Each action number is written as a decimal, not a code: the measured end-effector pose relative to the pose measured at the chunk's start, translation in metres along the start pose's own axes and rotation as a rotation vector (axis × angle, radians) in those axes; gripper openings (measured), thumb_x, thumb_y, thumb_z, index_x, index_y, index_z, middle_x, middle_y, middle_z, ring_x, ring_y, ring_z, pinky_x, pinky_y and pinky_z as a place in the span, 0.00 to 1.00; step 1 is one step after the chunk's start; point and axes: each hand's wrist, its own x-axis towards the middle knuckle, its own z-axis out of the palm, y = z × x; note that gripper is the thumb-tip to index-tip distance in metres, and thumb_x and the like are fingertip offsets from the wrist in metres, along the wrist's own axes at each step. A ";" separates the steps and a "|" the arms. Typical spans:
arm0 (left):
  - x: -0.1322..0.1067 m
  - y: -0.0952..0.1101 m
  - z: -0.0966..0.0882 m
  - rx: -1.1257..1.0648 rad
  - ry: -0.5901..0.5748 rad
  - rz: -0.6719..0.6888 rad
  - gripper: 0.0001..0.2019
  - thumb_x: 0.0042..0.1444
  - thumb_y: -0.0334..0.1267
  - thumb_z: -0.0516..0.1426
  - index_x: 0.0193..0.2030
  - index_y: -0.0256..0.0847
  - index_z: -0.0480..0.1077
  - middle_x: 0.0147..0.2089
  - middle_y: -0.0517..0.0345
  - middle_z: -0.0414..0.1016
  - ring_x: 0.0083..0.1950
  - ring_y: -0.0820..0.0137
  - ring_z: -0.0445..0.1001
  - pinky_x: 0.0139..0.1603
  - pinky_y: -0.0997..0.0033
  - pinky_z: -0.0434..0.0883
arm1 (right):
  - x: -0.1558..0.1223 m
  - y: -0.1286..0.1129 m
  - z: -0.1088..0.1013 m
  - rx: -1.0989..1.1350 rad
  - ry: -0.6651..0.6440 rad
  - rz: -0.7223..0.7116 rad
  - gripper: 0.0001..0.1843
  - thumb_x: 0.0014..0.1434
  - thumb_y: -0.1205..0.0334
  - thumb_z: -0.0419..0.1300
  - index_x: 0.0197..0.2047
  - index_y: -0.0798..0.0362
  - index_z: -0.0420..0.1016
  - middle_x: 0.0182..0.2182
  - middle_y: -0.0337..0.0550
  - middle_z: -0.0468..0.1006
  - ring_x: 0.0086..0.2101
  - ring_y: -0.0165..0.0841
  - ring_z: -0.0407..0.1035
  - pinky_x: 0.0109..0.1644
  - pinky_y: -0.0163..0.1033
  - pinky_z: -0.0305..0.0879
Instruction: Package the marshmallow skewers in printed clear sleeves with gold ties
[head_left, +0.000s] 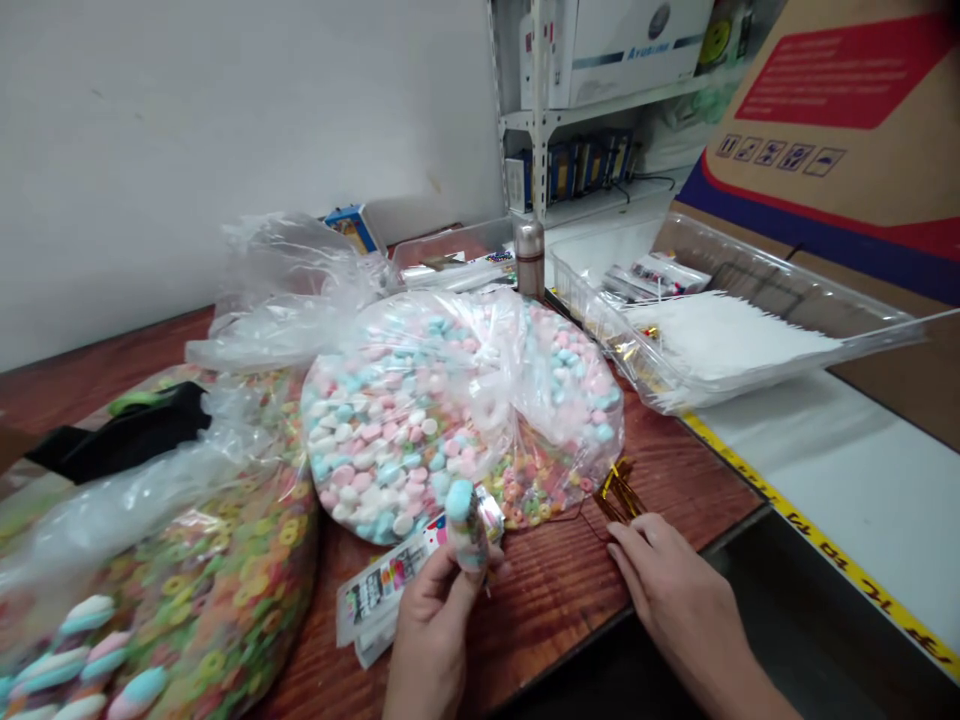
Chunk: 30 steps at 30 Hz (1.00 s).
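Gripping a candy bottle (466, 525) firmly in the left hand (433, 640), the right hand (675, 590) lies open beside gold ties (619, 495); candy bags (420, 420) sit full.

I count two hands from my remote seat: one left hand (435, 640), one right hand (675, 600); one small clear tube of pastel candy (466, 525), held in the left hand; one bundle of gold twist ties (619, 495), just beside the right hand; two large clear bags: one bag of pale candy rings (397, 430), one bag of coloured cereal rings (187, 590); two clear plastic trays: one large tray (720, 320), one rear tray (450, 250); one steel flask (529, 258); one printed card packet (379, 590); one cardboard carton (825, 130); one white metal shelf unit (540, 110); one strip of yellow tape (817, 540).
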 end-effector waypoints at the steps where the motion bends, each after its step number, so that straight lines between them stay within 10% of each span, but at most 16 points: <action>1: 0.000 0.000 0.000 0.056 -0.008 0.024 0.09 0.57 0.42 0.60 0.42 0.43 0.77 0.36 0.59 0.79 0.39 0.67 0.72 0.46 0.71 0.65 | 0.001 0.003 0.003 -0.063 -0.024 -0.015 0.11 0.66 0.64 0.51 0.43 0.50 0.74 0.34 0.45 0.73 0.34 0.38 0.70 0.35 0.40 0.63; 7: -0.003 0.016 0.008 0.346 0.048 0.173 0.09 0.56 0.44 0.60 0.35 0.40 0.76 0.35 0.58 0.77 0.39 0.65 0.72 0.43 0.71 0.66 | 0.010 -0.005 0.010 -0.167 -0.029 -0.077 0.13 0.63 0.72 0.48 0.32 0.50 0.69 0.32 0.46 0.72 0.32 0.40 0.69 0.35 0.43 0.64; 12: 0.002 0.035 0.015 0.608 0.115 0.472 0.09 0.62 0.35 0.53 0.34 0.40 0.73 0.36 0.55 0.74 0.39 0.66 0.72 0.41 0.71 0.67 | 0.018 -0.023 -0.006 0.212 0.195 -0.060 0.10 0.67 0.60 0.47 0.40 0.50 0.68 0.43 0.52 0.75 0.41 0.43 0.72 0.45 0.48 0.67; 19: 0.007 0.031 0.029 0.925 0.220 0.813 0.12 0.61 0.26 0.50 0.42 0.41 0.72 0.32 0.56 0.72 0.33 0.68 0.72 0.34 0.71 0.70 | 0.042 -0.098 -0.017 1.098 -0.018 0.197 0.15 0.67 0.50 0.48 0.35 0.49 0.67 0.20 0.34 0.68 0.19 0.29 0.65 0.24 0.31 0.62; 26: 0.005 0.015 0.025 0.989 0.325 1.051 0.17 0.60 0.26 0.53 0.56 0.40 0.66 0.35 0.53 0.75 0.34 0.67 0.74 0.34 0.70 0.72 | 0.053 -0.113 0.012 1.173 -0.129 0.222 0.18 0.63 0.45 0.54 0.34 0.52 0.70 0.23 0.39 0.73 0.23 0.32 0.69 0.26 0.32 0.66; 30: 0.007 0.018 0.023 0.834 0.239 0.960 0.16 0.60 0.26 0.53 0.52 0.42 0.72 0.36 0.53 0.76 0.37 0.68 0.74 0.37 0.71 0.72 | 0.052 -0.111 0.016 1.131 -0.098 0.204 0.17 0.65 0.47 0.51 0.35 0.52 0.68 0.24 0.40 0.75 0.23 0.33 0.72 0.26 0.32 0.67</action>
